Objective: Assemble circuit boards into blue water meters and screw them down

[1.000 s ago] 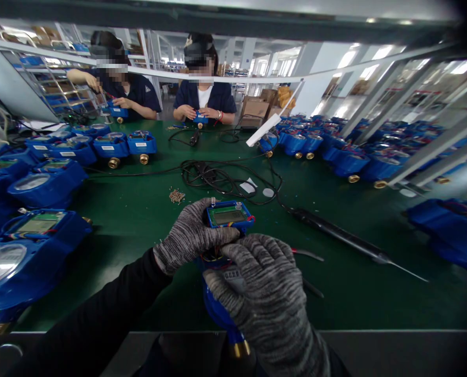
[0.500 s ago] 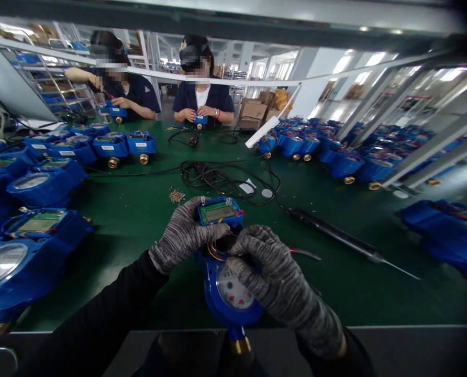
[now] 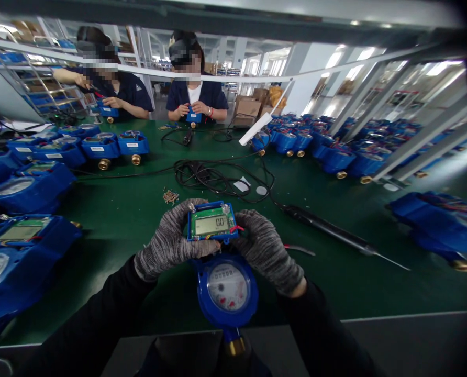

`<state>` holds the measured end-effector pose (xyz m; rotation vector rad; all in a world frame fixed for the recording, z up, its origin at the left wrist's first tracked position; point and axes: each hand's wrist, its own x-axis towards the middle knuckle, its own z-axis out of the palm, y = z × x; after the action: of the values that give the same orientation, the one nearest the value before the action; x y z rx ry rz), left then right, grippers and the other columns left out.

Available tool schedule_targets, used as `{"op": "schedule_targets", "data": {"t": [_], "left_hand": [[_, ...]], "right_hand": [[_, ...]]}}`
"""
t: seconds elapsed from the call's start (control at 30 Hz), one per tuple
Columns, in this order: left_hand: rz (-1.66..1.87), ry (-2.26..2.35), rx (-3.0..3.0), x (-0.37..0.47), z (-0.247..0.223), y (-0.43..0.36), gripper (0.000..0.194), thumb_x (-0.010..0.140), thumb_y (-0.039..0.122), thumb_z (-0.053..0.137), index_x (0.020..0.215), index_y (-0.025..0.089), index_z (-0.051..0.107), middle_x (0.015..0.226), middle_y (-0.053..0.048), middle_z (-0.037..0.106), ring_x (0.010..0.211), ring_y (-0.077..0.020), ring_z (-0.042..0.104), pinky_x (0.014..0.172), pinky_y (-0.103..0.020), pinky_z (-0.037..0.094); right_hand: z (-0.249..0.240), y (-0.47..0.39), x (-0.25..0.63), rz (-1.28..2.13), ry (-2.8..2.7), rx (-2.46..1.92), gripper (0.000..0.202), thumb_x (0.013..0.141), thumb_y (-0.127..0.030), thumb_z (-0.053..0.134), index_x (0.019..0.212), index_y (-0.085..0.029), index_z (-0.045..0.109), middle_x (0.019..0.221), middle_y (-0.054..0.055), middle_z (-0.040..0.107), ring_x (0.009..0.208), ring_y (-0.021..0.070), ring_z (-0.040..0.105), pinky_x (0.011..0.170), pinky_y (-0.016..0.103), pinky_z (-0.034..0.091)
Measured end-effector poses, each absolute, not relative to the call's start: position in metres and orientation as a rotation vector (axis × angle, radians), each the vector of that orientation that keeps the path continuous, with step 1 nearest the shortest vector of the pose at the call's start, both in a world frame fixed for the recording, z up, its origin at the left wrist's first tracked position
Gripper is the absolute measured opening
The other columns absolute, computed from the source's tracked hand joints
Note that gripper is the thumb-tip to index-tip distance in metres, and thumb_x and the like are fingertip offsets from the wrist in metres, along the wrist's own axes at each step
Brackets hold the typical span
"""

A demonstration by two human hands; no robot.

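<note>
Both my hands wear grey knitted gloves. My left hand (image 3: 175,236) is closed round the left side of a blue-framed display module (image 3: 211,224), its thumb along the lower edge. The module has a green circuit board and an LCD that shows digits. At its right side my right hand (image 3: 263,246) grips the edge, close to a short red wire; some of its fingers are hidden behind. Just below the module lies a blue water meter (image 3: 228,288) with a round dial and a brass pipe end toward me. Its upper part is hidden under the module and my hands.
Screws (image 3: 170,196) lie in a small pile on the green table (image 3: 119,209). A coiled black cable (image 3: 202,175) leads to a thin-tipped black tool (image 3: 327,230). Blue meters (image 3: 31,183) stand left and right. Across the table two people (image 3: 194,99) handle meters.
My right hand has moved from the wires above the dial up to the module's right side. The module now faces me more, its digits readable, and the dial is uncovered.
</note>
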<state>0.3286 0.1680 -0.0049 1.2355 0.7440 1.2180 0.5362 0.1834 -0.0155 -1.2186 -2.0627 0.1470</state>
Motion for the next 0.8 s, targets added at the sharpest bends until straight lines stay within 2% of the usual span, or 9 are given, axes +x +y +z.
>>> {"op": "schedule_targets", "data": {"t": [0.13, 0.33, 0.43, 0.5, 0.6, 0.67, 0.8], "left_hand": [[1.249, 0.815, 1.31, 0.333, -0.005, 0.168, 0.067, 0.056, 0.013, 0.095, 0.115, 0.022, 0.064, 0.113, -0.004, 0.076, 0.102, -0.0246, 0.074, 0.089, -0.036, 0.063], [1.292, 0.948, 1.198, 0.345, -0.007, 0.171, 0.059, 0.059, 0.024, 0.095, 0.11, 0.019, 0.065, 0.106, -0.005, 0.077, 0.098, -0.0237, 0.074, 0.087, -0.036, 0.062], [1.296, 0.993, 1.164, 0.347, -0.006, 0.17, 0.06, 0.061, 0.03, 0.094, 0.112, 0.016, 0.065, 0.109, -0.009, 0.076, 0.098, -0.0264, 0.073, 0.089, -0.041, 0.061], [1.303, 1.011, 1.162, 0.349, -0.003, 0.169, 0.059, 0.061, 0.031, 0.094, 0.111, 0.015, 0.066, 0.109, -0.01, 0.076, 0.097, -0.027, 0.073, 0.088, -0.042, 0.061], [1.324, 1.016, 1.177, 0.351, 0.002, 0.167, 0.052, 0.061, 0.03, 0.094, 0.104, 0.015, 0.068, 0.104, -0.007, 0.077, 0.095, -0.0256, 0.074, 0.085, -0.037, 0.062], [1.336, 1.008, 1.201, 0.353, 0.004, 0.166, 0.048, 0.063, 0.027, 0.093, 0.103, 0.016, 0.069, 0.103, -0.005, 0.078, 0.094, -0.0239, 0.074, 0.083, -0.034, 0.062], [1.339, 1.02, 1.232, 0.353, 0.004, 0.165, 0.045, 0.066, 0.026, 0.092, 0.104, 0.017, 0.069, 0.101, -0.003, 0.078, 0.09, -0.0204, 0.074, 0.081, -0.03, 0.062]], "right_hand": [[-0.016, 0.197, 0.53, 0.173, -2.108, -1.238, 0.011, 0.078, -0.021, 0.071, 0.088, -0.017, 0.074, 0.09, 0.007, 0.073, 0.086, 0.0233, 0.068, 0.084, 0.039, 0.055], [-0.014, 0.167, 0.541, 0.028, -1.987, -1.245, 0.031, 0.086, -0.029, 0.069, 0.111, -0.012, 0.07, 0.107, 0.012, 0.073, 0.1, 0.0304, 0.067, 0.094, 0.052, 0.053], [0.001, 0.13, 0.545, -0.253, -1.899, -1.208, 0.032, 0.089, -0.027, 0.065, 0.118, -0.012, 0.065, 0.105, 0.012, 0.072, 0.095, 0.0297, 0.066, 0.085, 0.052, 0.054], [0.009, 0.108, 0.54, -0.33, -1.877, -1.153, 0.023, 0.09, -0.021, 0.064, 0.112, -0.016, 0.064, 0.096, 0.01, 0.072, 0.089, 0.0277, 0.064, 0.083, 0.051, 0.052], [0.01, 0.092, 0.524, -0.401, -1.953, -1.083, 0.018, 0.091, -0.02, 0.06, 0.108, -0.021, 0.065, 0.09, 0.008, 0.072, 0.088, 0.0299, 0.063, 0.086, 0.054, 0.049], [0.007, 0.093, 0.514, -0.447, -2.043, -1.096, 0.018, 0.091, -0.02, 0.059, 0.107, -0.019, 0.067, 0.089, 0.007, 0.073, 0.085, 0.0301, 0.064, 0.085, 0.052, 0.048], [0.007, 0.108, 0.504, -0.516, -2.082, -1.233, 0.024, 0.091, -0.031, 0.06, 0.102, -0.013, 0.072, 0.088, 0.009, 0.073, 0.082, 0.031, 0.065, 0.079, 0.049, 0.049]]}}
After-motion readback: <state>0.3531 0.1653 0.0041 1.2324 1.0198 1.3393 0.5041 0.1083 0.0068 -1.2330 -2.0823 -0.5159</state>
